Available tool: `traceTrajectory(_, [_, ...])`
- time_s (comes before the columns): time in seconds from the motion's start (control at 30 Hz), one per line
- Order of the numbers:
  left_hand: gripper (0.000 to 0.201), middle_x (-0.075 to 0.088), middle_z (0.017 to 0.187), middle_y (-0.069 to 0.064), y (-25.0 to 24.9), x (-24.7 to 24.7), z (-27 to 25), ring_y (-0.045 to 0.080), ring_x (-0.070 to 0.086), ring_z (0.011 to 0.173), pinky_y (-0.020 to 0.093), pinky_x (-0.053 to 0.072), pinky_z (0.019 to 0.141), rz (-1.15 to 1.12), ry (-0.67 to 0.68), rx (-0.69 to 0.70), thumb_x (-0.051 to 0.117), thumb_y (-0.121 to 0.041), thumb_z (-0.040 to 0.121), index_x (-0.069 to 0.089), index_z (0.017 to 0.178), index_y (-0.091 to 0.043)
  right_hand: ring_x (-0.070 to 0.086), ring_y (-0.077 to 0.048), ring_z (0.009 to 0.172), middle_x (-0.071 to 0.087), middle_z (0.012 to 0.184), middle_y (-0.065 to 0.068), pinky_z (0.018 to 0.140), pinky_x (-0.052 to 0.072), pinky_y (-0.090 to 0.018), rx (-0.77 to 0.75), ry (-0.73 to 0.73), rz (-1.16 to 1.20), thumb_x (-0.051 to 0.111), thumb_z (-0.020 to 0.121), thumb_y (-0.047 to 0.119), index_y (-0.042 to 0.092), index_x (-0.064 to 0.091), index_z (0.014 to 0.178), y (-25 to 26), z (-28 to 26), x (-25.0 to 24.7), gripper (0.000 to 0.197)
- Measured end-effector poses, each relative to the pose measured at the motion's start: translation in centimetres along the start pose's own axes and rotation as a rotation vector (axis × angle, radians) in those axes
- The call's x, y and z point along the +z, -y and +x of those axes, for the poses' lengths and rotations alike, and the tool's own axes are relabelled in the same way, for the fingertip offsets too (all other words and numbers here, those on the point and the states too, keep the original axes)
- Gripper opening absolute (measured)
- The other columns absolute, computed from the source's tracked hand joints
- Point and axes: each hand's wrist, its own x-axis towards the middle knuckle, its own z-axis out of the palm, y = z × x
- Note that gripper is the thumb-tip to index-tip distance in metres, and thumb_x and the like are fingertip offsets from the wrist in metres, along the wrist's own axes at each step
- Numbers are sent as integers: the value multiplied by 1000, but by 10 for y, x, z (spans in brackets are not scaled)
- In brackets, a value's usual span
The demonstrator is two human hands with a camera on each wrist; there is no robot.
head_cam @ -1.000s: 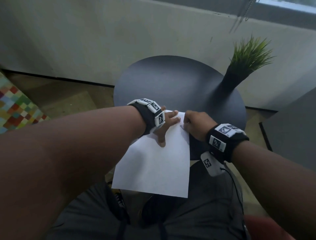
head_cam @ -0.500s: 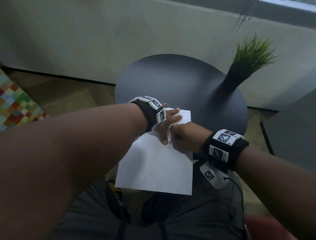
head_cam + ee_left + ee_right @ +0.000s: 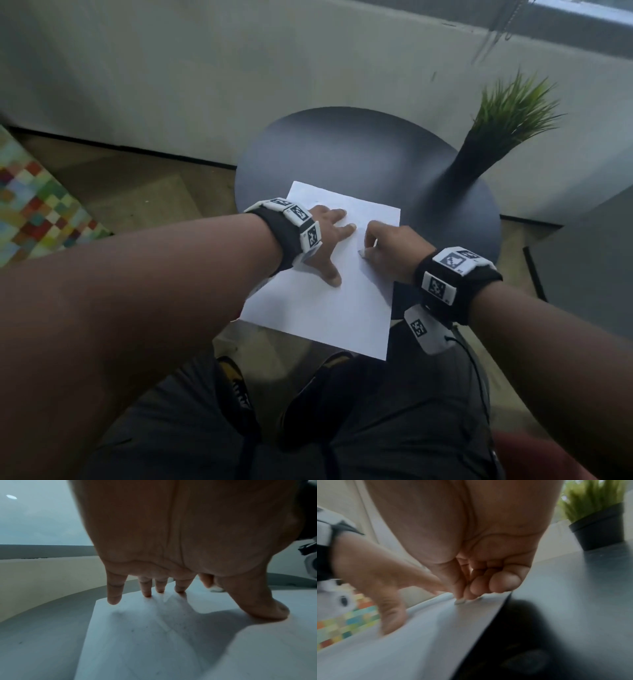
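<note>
the paper (image 3: 322, 308) now sits higher in the middle of the frame than a second ago, with more of it on the round table (image 3: 342, 147) and less overhanging the lower edge. the left hand (image 3: 325, 236) pins it flat, fingers spread wide. the right hand (image 3: 390, 250), fingers (image 3: 496, 585) curled narrow and gripping nothing, presses its nails near the right edge, probably readying a crease.

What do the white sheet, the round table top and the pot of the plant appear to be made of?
White sheet: paper, matte. It is thin, hangs over the table edge and shows faint crease lines.
Table top: dark and smooth, with a soft satin sheen. It could be painted metal or laminate; I cannot tell which.
Pot: black and matte, probably plastic, though the look leaves it open.
</note>
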Motion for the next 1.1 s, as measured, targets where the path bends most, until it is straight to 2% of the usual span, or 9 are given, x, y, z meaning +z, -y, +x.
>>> traceTrajectory(0.13, [117, -2, 169, 3, 1, 3, 6, 29, 4, 153, 55, 24, 114, 3, -12, 6, 65, -77, 72, 4, 160, -31, 57, -22, 77, 63, 81, 2, 67, 46, -28, -214, 169, -81, 60, 86, 31, 20, 57, 86, 15, -14, -1, 10])
traceTrajectory(0.33, [109, -1, 169, 7, -6, -1, 9, 32, 6, 153, 58, 26, 116, -79, -24, -45, 64, -75, 76, 9, 160, -32, 57, -25, 87, 63, 95, -4, 71, 42, -28, 117, -80, 66, 63, 87, 30, 17, 62, 94, -23, 19, -12, 14])
traceTrajectory(0.43, [97, 3, 169, 5, -4, -2, 4, 30, 8, 153, 55, 28, 114, -85, -51, 22, 64, -71, 80, 14, 158, -42, 56, -27, 85, 63, 95, -7, 70, 41, -27, 180, -134, 120, 61, 89, 29, 16, 61, 95, -30, 28, -11, 14])
traceTrajectory(0.5, [104, -6, 169, -1, -1, 3, 0, 28, -1, 154, 59, 20, 118, -46, -4, 79, 66, -76, 73, 7, 155, -50, 57, -28, 85, 62, 95, -8, 71, 44, -29, 209, -131, 140, 60, 89, 29, 16, 61, 96, -32, 32, -13, 14])
traceTrajectory(0.6, [122, -21, 166, -4, 0, 13, -4, 28, -16, 153, 65, 8, 119, -27, 52, 86, 68, -84, 62, -7, 153, -53, 58, -29, 87, 62, 97, -8, 76, 49, -33, 207, -103, 146, 58, 90, 29, 16, 58, 97, -32, 33, -14, 14])
traceTrajectory(0.7, [129, -24, 165, -2, -2, 15, -1, 29, -19, 153, 67, 6, 118, -37, 45, 72, 68, -87, 57, -11, 153, -53, 58, -28, 86, 62, 95, -6, 73, 47, -32, 131, -43, 100, 57, 90, 29, 19, 56, 96, -31, 26, -12, 12])
traceTrajectory(0.87, [130, -18, 167, 3, -6, 7, 6, 34, -13, 153, 64, 11, 119, -32, 44, 38, 72, -83, 57, -7, 155, -48, 59, -22, 81, 63, 90, 0, 72, 49, -32, 4, 33, 63, 59, 90, 37, 26, 55, 96, -31, 8, -6, 13])
traceTrajectory(1.0, [128, -4, 168, 6, -13, -1, 9, 34, 5, 152, 58, 24, 115, 16, 17, 39, 75, -77, 61, 1, 159, -39, 59, -24, 82, 64, 95, -4, 68, 44, -29, 78, -38, 103, 57, 90, 33, 25, 57, 98, -38, 9, -6, 11])
traceTrajectory(1.1, [131, -13, 168, 3, -12, 1, 11, 34, -4, 154, 61, 17, 117, -8, 55, 19, 73, -81, 58, -6, 156, -47, 58, -25, 85, 64, 98, -6, 68, 43, -29, 126, -54, 135, 57, 90, 31, 21, 59, 98, -38, 13, -9, 13])
